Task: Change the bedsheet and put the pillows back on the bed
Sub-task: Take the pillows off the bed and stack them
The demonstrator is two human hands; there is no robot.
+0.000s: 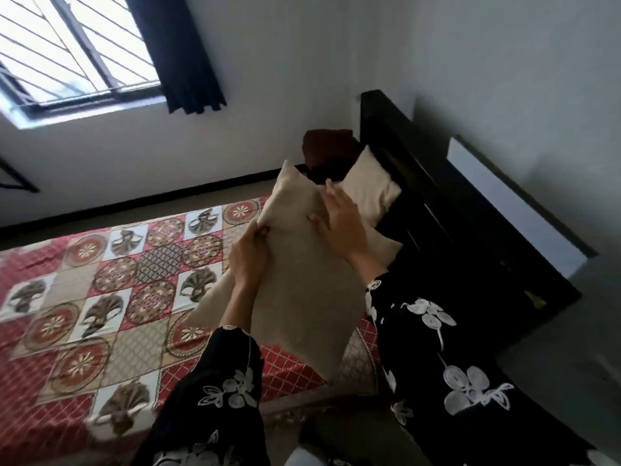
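Observation:
A beige pillow (302, 290) is held up over the head end of the bed. My left hand (248, 257) grips its left edge with curled fingers. My right hand (339, 223) lies flat on the pillow's upper face, fingers spread and straight. A second beige pillow (368, 188) leans against the dark headboard (437, 203). A dark maroon cushion (327, 146) sits behind it in the corner. The bed wears a red patterned bedsheet (100, 297) with medallion and fan squares, spread flat.
A window (67, 52) with bars and a dark curtain (178, 52) is on the far wall. A white panel (514, 210) stands behind the headboard by the right wall. Grey floor (554, 358) shows at the right.

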